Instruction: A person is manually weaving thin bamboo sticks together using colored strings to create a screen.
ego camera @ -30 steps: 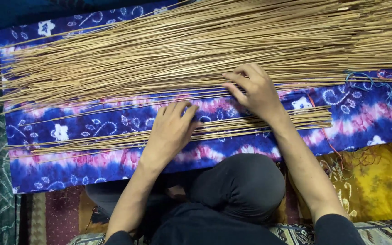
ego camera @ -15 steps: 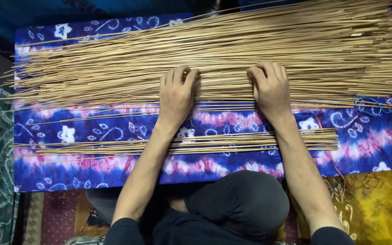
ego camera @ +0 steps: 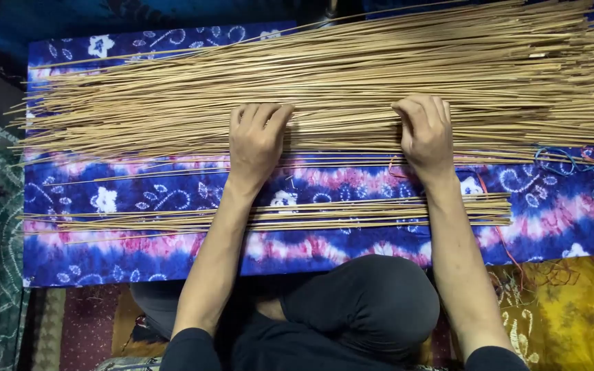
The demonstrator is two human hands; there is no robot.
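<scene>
Both hands press flat: left hand [ego camera: 256, 141] and right hand [ego camera: 426, 134], fingers curled over the big pile of thin sticks [ego camera: 352, 75], steadying it on the blue floral cloth [ego camera: 558, 206]; a smaller bundle [ego camera: 311, 211] lies nearer.

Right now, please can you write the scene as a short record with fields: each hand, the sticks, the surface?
left hand: flat, palm down, fingers on the near edge of the large pile of sticks
right hand: palm down, fingers curled on the same edge
large pile of sticks: thin, long, tan, lying side by side across the cloth
small bundle of sticks: apart from the pile, nearer the person, under both forearms
cloth: blue and purple with white flowers, under all the sticks
loose threads: coloured, on the cloth at the right
</scene>
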